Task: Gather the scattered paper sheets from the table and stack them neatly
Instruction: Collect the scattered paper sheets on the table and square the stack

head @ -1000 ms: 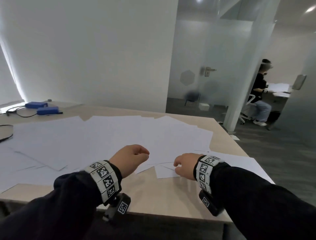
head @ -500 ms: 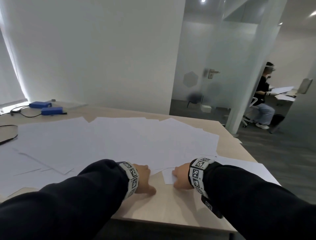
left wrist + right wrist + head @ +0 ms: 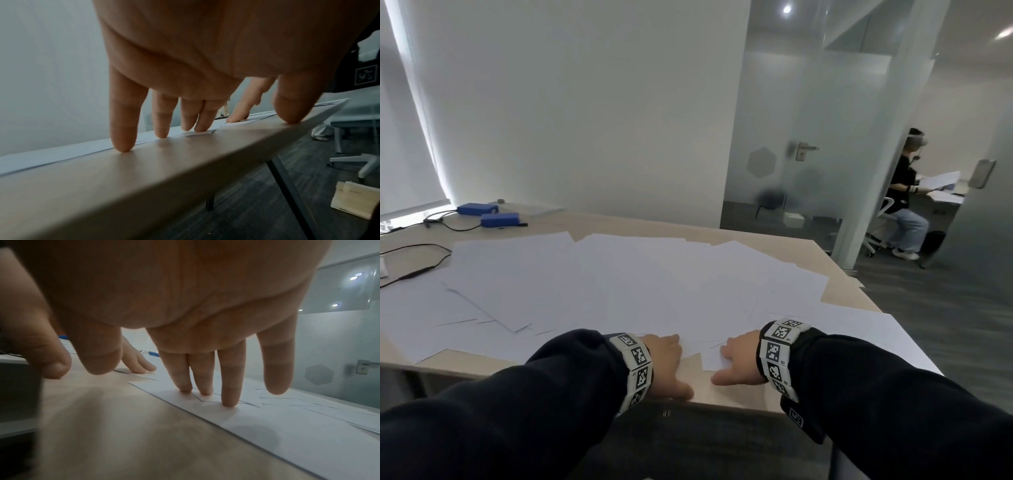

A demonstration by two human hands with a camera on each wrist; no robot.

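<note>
Several white paper sheets (image 3: 640,281) lie scattered and overlapping across the light wooden table (image 3: 835,270). My left hand (image 3: 666,363) rests near the table's front edge, fingers straight, their tips touching the near edges of the sheets (image 3: 61,154), thumb on bare wood. My right hand (image 3: 738,359) lies a little to its right, straight fingertips (image 3: 228,402) pressing on a sheet (image 3: 257,421), thumb (image 3: 51,366) on the wood. Neither hand holds anything.
Two blue boxes (image 3: 489,214) with black cables (image 3: 417,270) sit at the table's far left. A frosted glass wall and door (image 3: 801,154) stand beyond. A seated person (image 3: 907,202) is at the far right. Office chair base (image 3: 357,160) and a paper bundle (image 3: 355,201) on the floor.
Both hands came down from loosely curled above the table to flat on it near the front edge, fingertips now on the sheets' edges. The head view tilted up slightly.
</note>
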